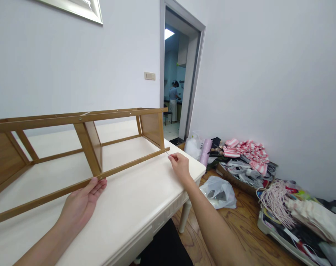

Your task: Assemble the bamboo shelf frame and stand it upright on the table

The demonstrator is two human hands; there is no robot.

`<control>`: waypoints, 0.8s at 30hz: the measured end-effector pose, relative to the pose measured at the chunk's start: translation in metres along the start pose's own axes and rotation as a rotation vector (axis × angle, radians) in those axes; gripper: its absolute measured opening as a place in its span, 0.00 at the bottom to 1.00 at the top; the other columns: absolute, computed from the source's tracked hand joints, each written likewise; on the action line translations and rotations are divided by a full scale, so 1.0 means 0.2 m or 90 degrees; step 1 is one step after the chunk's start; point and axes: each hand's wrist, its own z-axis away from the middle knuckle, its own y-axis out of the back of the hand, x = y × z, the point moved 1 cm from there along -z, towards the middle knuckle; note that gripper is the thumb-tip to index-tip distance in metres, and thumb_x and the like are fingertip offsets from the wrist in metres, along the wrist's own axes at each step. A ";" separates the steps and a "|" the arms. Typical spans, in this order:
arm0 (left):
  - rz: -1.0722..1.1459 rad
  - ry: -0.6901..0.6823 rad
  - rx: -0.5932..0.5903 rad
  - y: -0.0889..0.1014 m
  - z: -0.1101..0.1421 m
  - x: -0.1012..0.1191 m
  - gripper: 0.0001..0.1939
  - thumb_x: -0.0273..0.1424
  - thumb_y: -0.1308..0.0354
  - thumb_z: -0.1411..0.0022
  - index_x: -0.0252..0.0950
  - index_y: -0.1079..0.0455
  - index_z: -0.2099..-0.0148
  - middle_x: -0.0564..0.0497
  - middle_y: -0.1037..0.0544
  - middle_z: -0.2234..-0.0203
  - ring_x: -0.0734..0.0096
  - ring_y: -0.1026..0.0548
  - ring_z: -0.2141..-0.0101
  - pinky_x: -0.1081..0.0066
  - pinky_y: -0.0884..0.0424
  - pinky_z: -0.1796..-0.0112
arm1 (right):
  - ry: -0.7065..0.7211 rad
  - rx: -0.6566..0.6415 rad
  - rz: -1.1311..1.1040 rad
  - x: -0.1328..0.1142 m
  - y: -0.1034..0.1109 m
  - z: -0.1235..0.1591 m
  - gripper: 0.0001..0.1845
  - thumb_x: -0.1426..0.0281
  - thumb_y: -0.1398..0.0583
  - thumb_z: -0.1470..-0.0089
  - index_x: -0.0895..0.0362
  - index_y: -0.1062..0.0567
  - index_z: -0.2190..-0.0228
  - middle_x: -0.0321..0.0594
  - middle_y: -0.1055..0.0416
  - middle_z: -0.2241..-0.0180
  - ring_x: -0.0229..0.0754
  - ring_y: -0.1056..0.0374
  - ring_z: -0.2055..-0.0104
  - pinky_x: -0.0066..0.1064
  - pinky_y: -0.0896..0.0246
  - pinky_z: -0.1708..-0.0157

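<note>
A brown wooden shelf frame (129, 163) lies on its side across the white table (140, 203). My left hand (86, 197) holds the near rail beside the middle shelf panel, thumb against the rail and fingers beneath it. At the rail's right end, my right hand (179, 162) pinches a thin metal rod (167, 153) that points at the frame's corner. The rod's other end is hidden in my fingers, and I cannot tell whether its tip touches the wood. Screw heads show along the upper rail (80, 119).
Right of the table, a plastic bag (219, 192) sits on the wooden floor. Beyond it are a box of cloth items (248, 151) and a bin (263, 223) heaped with rope (277, 201). Through the doorway (162, 55), a person (173, 96) stands at a counter.
</note>
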 end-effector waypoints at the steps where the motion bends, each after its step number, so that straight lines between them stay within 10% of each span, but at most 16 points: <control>1: 0.008 0.002 0.000 0.00 -0.01 0.00 0.04 0.23 0.41 0.39 0.30 0.26 0.67 0.46 0.22 0.69 0.70 0.22 0.66 0.70 0.21 0.59 | -0.006 -0.004 -0.003 0.01 0.00 0.00 0.11 0.61 0.41 0.47 0.54 0.24 0.73 0.39 0.23 0.72 0.42 0.29 0.68 0.34 0.35 0.63; 24: 0.149 0.124 0.062 0.00 -0.04 0.01 0.27 0.40 0.51 0.32 0.27 0.42 0.38 0.27 0.34 0.44 0.53 0.29 0.45 0.58 0.27 0.49 | 0.021 -0.101 0.016 -0.03 0.00 0.00 0.12 0.61 0.43 0.45 0.55 0.25 0.73 0.37 0.25 0.76 0.41 0.30 0.72 0.31 0.38 0.68</control>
